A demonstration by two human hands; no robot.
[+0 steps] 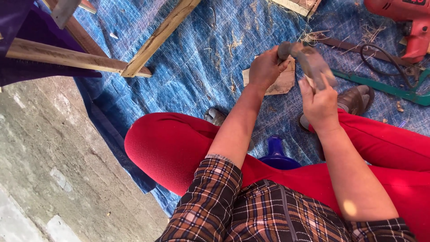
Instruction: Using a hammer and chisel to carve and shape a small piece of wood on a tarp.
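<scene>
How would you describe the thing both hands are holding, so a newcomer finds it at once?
Start at the blue woven tarp spread over the ground, then go above the red trouser knees to the two raised hands. The left hand and right hand hold a blurred, dark brownish elongated object between them. Unlike the red power drill lying at the top right, it is held off the tarp.

You're in bright, even daylight, no hard shadows on the blue tarp (pixel 188 67). A small sun spot sits on your right forearm (pixel 349 207), w/ soft sheen on the red trousers (pixel 170 143). The dark object (pixel 309 60) you grip w/ both hands is motion-blurred, its edges smeared; your right hand (pixel 319 104) is a bit soft too. Concrete floor (pixel 49 166) at bottom left looks pale, slightly washed out. Wood pieces (pixel 67 57) at top left are sharp enough.
</scene>
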